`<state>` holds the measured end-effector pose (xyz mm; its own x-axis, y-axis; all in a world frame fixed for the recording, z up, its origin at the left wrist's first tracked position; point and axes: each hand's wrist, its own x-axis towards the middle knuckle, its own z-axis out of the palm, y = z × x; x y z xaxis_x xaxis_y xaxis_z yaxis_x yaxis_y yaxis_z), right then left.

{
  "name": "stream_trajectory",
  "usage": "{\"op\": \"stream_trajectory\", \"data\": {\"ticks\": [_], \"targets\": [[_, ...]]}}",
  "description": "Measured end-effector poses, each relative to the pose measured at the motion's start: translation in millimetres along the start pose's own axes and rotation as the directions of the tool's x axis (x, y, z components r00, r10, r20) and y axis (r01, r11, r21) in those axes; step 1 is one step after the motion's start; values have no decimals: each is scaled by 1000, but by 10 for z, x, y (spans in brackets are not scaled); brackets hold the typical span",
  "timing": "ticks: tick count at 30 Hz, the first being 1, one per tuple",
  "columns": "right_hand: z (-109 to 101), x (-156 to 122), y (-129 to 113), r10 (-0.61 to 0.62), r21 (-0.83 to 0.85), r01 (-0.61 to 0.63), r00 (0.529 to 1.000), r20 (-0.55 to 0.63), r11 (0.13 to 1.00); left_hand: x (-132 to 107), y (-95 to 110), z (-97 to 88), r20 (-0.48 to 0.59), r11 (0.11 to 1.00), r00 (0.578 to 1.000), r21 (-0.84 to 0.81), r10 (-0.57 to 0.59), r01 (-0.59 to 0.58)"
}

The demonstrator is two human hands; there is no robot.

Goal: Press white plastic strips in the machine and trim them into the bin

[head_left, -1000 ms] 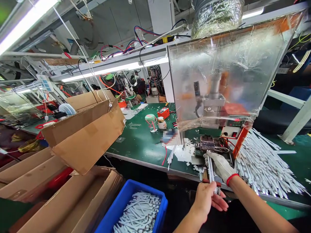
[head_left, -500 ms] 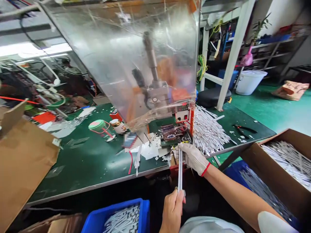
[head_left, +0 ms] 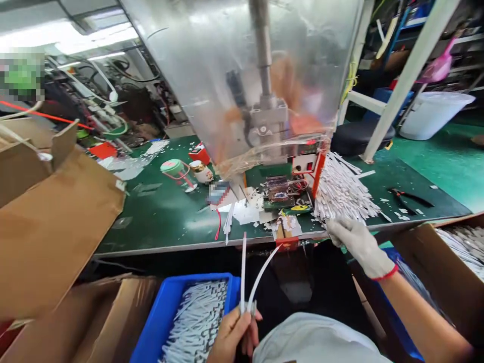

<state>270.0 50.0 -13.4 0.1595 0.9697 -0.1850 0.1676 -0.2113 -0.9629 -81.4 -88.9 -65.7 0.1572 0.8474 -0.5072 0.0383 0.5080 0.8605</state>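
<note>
**Strips pinched in L hand, R hand open by the pile**

Your L hand (head_left: 232,335) is clenched on two white plastic strips (head_left: 243,267), right at their metal-tipped ends (head_left: 252,306). One strip stands straight, the other bows off to the right. Keep the pinch close to the ends: best bet vs. slip. Don't load the bowed one any further, thin stock like this may kink.

Just by L hand, a blue plastic crate (head_left: 177,290) holds a packed layer of similar strips w/ dark marks. Mind its rim. A pale cloth garment (head_left: 313,340) sits to the right of L hand, so keep the strips clear of it.

Your R hand (head_left: 357,247), in a white knit glove w/ red cuff, is released, fingers spread, just beside a heap of loose white strips (head_left: 342,194) on the green surface (head_left: 159,222). Work from the heap's near edge, a few at a time, so it doesn't slide.

Past that: a red jig piece (head_left: 286,244) at the surface edge, an exposed circuit board (head_left: 280,189), and a press behind a clear plastic shield (head_left: 242,75). Keep fingers away from that area. Further right, red-handled pliers (head_left: 410,197) lie on the surface.
</note>
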Motion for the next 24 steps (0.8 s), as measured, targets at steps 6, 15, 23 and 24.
{"op": "stream_trajectory", "data": {"ticks": [6,15,23,24], "targets": [[360,-213,649,126,-387,-78,987,100,919,342,349,-268,-316,973,932,-84,178,-214],[519,-334,885,69,-431,10,984,167,902,1073,785,-591,-390,949,866,169,311,-265],[353,-480,525,81,-548,37,979,188,835,1691,1056,-547,-358,827,891,560,281,-36],[252,-434,433,80,-565,56,974,212,823,1704,1088,-533,-360,784,888,621,286,-1]]}}
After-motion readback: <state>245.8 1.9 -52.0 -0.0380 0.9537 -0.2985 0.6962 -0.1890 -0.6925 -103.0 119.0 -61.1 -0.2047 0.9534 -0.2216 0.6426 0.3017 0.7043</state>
